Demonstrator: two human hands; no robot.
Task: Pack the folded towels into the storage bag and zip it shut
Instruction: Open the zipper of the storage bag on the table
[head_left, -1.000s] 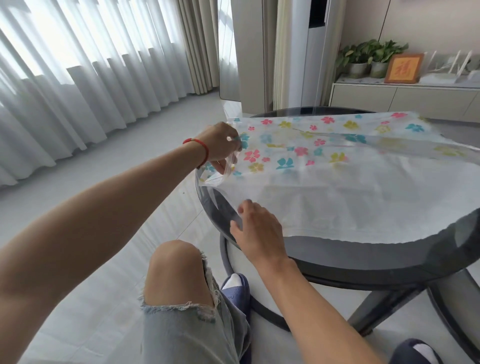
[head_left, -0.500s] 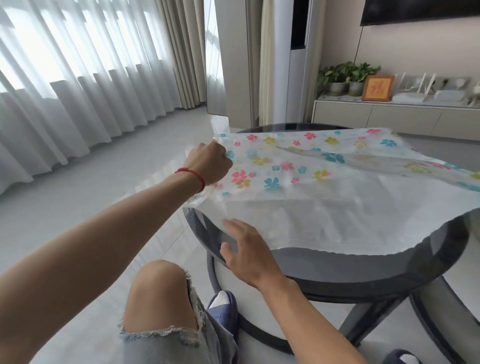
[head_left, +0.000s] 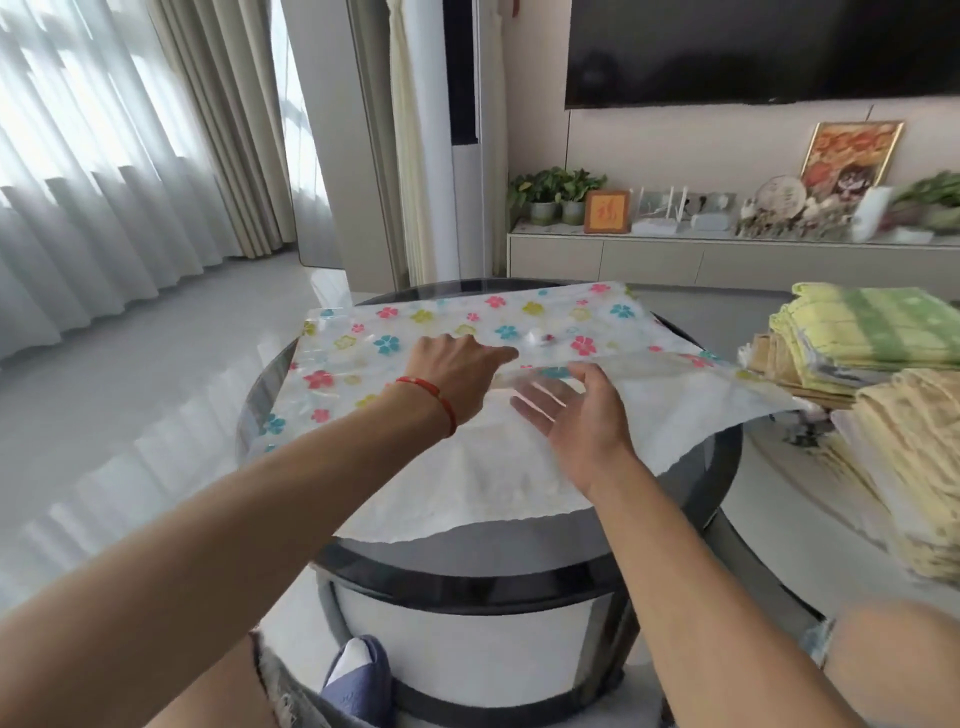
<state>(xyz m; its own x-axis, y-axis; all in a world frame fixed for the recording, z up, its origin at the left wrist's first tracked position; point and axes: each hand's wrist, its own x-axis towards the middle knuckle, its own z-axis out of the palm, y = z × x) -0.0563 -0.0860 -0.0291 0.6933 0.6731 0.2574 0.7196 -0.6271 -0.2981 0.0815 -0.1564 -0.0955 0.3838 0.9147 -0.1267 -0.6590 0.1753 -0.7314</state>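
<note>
A: Since we list from the near edge outward, what comes first?

B: Item one, round dark tabletop (head_left: 519, 577), rim nearest. Item two, storage bag (head_left: 467, 473), lying flat across it, the white side toward the person, the clear flowered side beyond, one corner hanging off toward the right.

A: Hands?

B: Right hand (head_left: 582, 415), open, fingers spread, apparently under a clear film layer at the bag's middle seam. Left hand (head_left: 457, 371), red cord at the wrist, flat on the flowered panel, fingers extended, gripping nothing that shows.

A: Handling notes on the bag?

B: Judged thin, light, limp and slick (it will slide on glass and collapse unless held open). Best taken at the edge of the opening, one layer in each hand; the zip itself cannot be made out.

A: And farther out?

B: Item five, folded towels (head_left: 872, 332), yellow and green, stacked at the right just past the bag's corner, not yet packed. Soft, compressible; lift each stack from beneath.
</note>
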